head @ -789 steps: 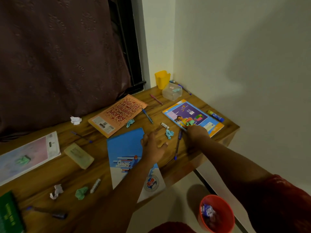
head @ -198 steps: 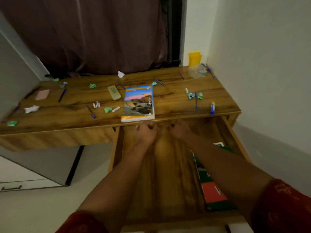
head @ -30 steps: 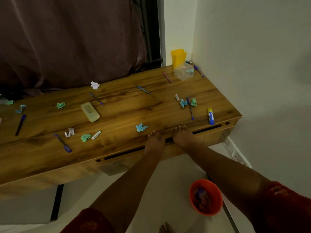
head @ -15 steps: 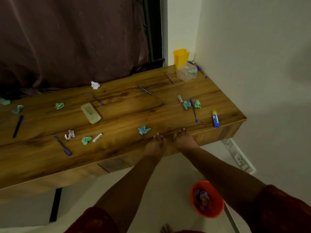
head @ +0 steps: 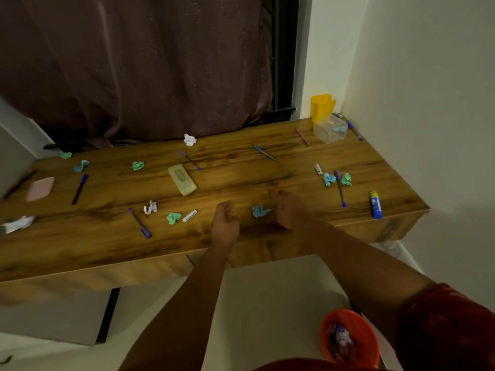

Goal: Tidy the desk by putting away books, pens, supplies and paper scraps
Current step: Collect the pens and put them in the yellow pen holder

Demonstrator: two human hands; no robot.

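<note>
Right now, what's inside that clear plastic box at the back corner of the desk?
Through the clear plastic box a crumpled light-blue paper scrap shows. The blurry walls hide whether anything else lies inside. A yellow cup stands behind it.

Wooden counter [head: 241, 178] against a wall, strewn with crumpled paper scraps [head: 260, 211], blue pens [head: 139, 223], a pale yellow case [head: 182, 179], a glue stick [head: 375, 204], a clear box [head: 330, 129], a yellow cup [head: 321, 107], a pink pad [head: 40, 188]
</note>
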